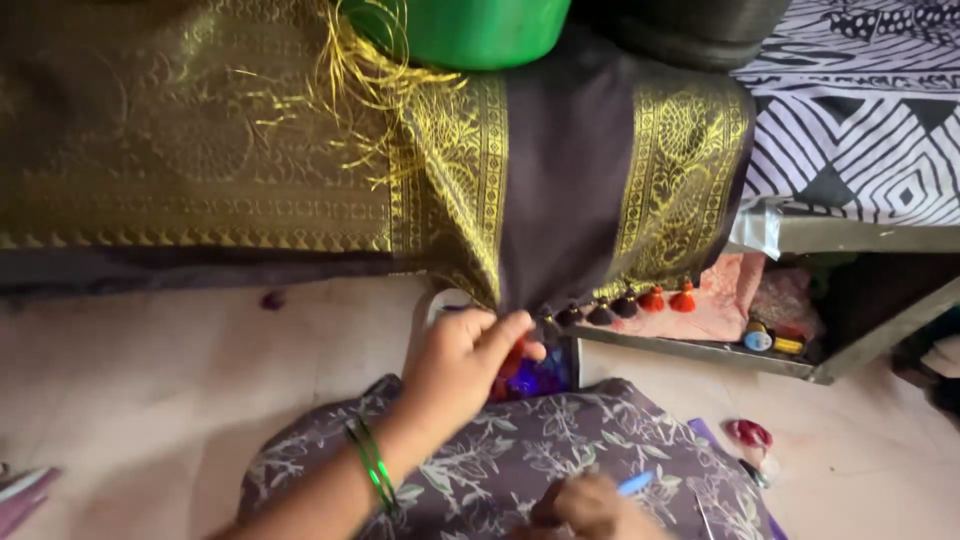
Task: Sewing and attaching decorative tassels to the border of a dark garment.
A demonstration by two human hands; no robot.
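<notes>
The left hand pinches the cloth edge at 12 o'clock; the right hand grips a blue tool. Better keep the edge taut.

Glossy gold-woven cloth, plastic tub

Left hand raised, fingers pinched; right hand low, curled.
</notes>
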